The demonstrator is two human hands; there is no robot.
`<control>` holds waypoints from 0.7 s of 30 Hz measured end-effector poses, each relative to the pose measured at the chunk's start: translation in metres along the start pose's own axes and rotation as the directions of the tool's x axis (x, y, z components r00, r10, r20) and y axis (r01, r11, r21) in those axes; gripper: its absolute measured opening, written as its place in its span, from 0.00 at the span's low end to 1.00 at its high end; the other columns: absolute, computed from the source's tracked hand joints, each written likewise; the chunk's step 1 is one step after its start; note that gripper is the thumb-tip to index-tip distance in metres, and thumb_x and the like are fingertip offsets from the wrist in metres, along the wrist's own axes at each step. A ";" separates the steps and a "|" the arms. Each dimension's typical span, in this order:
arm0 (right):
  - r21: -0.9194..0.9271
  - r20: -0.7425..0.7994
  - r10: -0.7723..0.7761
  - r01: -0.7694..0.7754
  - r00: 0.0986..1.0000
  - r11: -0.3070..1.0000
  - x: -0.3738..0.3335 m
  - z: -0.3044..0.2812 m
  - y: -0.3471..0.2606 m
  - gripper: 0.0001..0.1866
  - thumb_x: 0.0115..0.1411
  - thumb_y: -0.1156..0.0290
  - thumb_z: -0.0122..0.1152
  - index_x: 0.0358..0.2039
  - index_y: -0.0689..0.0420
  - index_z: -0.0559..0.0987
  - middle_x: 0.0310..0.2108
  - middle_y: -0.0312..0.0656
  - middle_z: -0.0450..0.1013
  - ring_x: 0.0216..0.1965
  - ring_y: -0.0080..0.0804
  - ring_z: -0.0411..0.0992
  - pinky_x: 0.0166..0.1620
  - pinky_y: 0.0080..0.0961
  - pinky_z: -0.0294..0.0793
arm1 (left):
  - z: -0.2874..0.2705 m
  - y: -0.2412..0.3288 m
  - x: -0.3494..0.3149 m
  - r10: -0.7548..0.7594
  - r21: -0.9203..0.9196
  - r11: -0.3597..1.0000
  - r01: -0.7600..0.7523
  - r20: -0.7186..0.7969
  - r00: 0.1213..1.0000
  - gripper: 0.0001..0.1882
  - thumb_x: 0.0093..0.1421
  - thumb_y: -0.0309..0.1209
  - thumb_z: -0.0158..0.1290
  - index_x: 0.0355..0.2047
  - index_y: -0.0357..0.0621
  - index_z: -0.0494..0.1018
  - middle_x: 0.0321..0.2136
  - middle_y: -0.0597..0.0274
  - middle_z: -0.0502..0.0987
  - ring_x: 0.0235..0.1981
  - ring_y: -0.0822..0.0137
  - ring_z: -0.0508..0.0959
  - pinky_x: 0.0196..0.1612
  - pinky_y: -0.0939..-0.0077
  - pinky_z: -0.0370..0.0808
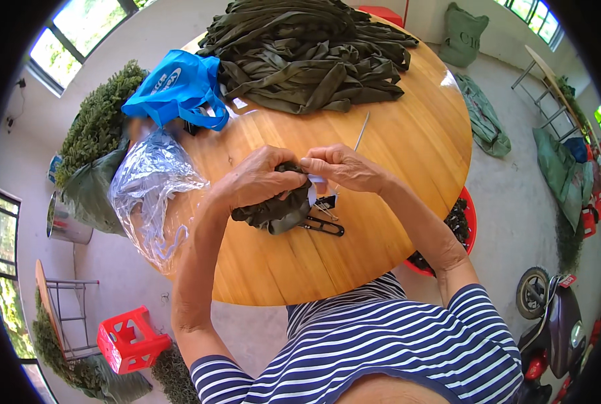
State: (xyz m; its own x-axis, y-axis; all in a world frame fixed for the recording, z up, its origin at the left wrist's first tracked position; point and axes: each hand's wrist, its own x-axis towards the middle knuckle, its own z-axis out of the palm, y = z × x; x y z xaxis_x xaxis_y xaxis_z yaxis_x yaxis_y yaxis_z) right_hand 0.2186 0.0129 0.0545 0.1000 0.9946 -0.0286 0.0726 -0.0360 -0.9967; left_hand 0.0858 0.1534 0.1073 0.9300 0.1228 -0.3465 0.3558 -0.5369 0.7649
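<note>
- Head view: the red basin point(474, 232) is holding dark pieces point(456, 222), partly hidden beneath the table point(374, 252).
- The green sack point(97, 198) is holding leafy greenery point(102, 114); the clear plastic bag point(154, 178) is lying beside it, contents unclear.
- The left hand point(263, 178) is curling over and gripping the dark green cloth bundle point(273, 214) above the table.
- The right hand point(346, 168) is pinching, thumb against finger, at the bundle's edge; I cannot tell what is between them.
- Both forearms are angling inward.

Seemingly a small workshop; heaped fabric point(307, 64), bulging sacks point(463, 37) and a parked motorbike point(564, 330) show it.
</note>
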 end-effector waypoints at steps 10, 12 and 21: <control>-0.444 -0.057 -0.057 0.026 0.997 0.896 -0.010 -0.008 -0.042 0.19 0.51 0.60 0.61 0.12 0.57 0.68 0.11 0.26 0.55 0.15 0.12 0.52 0.17 0.17 0.50 | -0.009 -0.002 -0.049 0.103 -0.224 0.970 -0.092 0.037 0.994 0.36 0.42 0.23 0.60 0.53 0.40 0.60 0.24 0.67 0.70 0.25 0.78 0.70 0.25 0.86 0.67; -0.371 0.075 -0.016 0.042 0.997 0.928 -0.012 -0.020 -0.048 0.19 0.49 0.62 0.63 0.11 0.58 0.67 0.11 0.26 0.55 0.15 0.13 0.52 0.17 0.19 0.49 | -0.013 0.007 -0.059 0.048 -0.317 0.948 -0.032 0.041 0.998 0.31 0.42 0.27 0.59 0.49 0.38 0.65 0.23 0.67 0.71 0.23 0.79 0.70 0.24 0.86 0.66; -0.603 0.024 -0.087 0.083 0.996 0.793 -0.026 -0.073 -0.090 0.16 0.47 0.67 0.63 0.12 0.60 0.68 0.11 0.27 0.55 0.15 0.13 0.52 0.17 0.19 0.48 | -0.058 -0.011 -0.123 -0.133 -0.309 0.945 0.108 -0.062 0.989 0.16 0.43 0.30 0.57 0.33 0.37 0.73 0.16 0.70 0.70 0.11 0.82 0.66 0.13 0.87 0.61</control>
State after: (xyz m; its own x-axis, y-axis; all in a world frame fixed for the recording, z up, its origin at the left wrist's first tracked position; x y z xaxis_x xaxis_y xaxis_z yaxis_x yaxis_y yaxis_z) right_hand 0.2815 -0.0172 0.1509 0.0698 0.9960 0.0560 0.6645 -0.0046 -0.7473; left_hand -0.0271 0.1928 0.1736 0.8781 0.2446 -0.4112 0.4652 -0.2359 0.8532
